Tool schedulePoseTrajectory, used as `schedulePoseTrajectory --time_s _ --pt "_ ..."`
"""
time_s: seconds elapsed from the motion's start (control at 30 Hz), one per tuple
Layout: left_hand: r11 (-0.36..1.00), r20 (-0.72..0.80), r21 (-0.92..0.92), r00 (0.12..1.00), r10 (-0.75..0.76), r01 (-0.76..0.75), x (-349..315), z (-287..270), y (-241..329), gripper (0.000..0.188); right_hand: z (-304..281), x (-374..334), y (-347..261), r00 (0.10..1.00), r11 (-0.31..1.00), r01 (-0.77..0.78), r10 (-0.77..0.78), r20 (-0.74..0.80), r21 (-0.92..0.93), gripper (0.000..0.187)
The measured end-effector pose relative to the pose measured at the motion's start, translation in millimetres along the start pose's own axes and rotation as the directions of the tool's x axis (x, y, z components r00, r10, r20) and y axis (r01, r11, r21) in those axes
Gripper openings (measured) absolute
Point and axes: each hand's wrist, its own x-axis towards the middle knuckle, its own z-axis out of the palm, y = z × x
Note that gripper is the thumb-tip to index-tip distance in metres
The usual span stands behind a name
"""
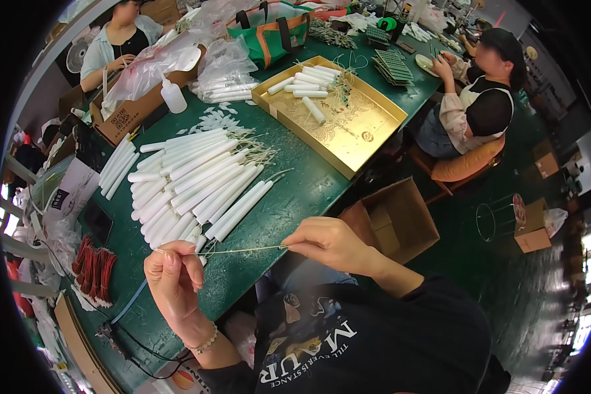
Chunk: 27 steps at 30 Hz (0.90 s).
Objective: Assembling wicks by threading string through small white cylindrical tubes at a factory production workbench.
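A thin pale wire (243,251) runs nearly straight between my two hands, over the table's near edge. My left hand (175,276) pinches its left end between thumb and fingers; what sits at the very tip is too small to tell. The other end is pinched in the fingertips of my right hand (331,244). Just beyond my hands lies a pile of white tubes (190,174) with thin wires trailing from their right ends. Two or three tubes (243,210) lie a little apart at the pile's right side.
A gold tray (381,118) holds several shorter white tubes. Beside the pile are small white pieces (213,120), a white squeeze bottle (173,97), a phone (98,222) and bundled red wires (93,269). An open cardboard box (400,223) stands below the edge. Two co-workers sit across the table.
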Motion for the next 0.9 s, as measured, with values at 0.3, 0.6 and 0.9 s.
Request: schedulePoseTrajectory --time_s 0.3,0.6,0.9 --pt "0.986 -0.133 0.126 0.987 -0.09 0.107 1.0 -5.7 8.3 0.027 3.0 -1.5 -6.7 0.994 0.994 -0.111 0.111 0.008 0.001 0.012" --pt "0.906 0.04 0.4 0.985 -0.17 0.14 17.7 -39.5 25.0 0.03 14.5 -0.7 -18.1 0.911 0.788 -0.353 0.412 -0.006 0.504 0.007" --pt "-0.042 -0.045 0.997 0.945 0.324 0.062 127.2 -220.3 -8.2 0.02 7.8 2.8 -9.1 0.847 0.74 -0.397 0.523 -0.095 0.543 0.007"
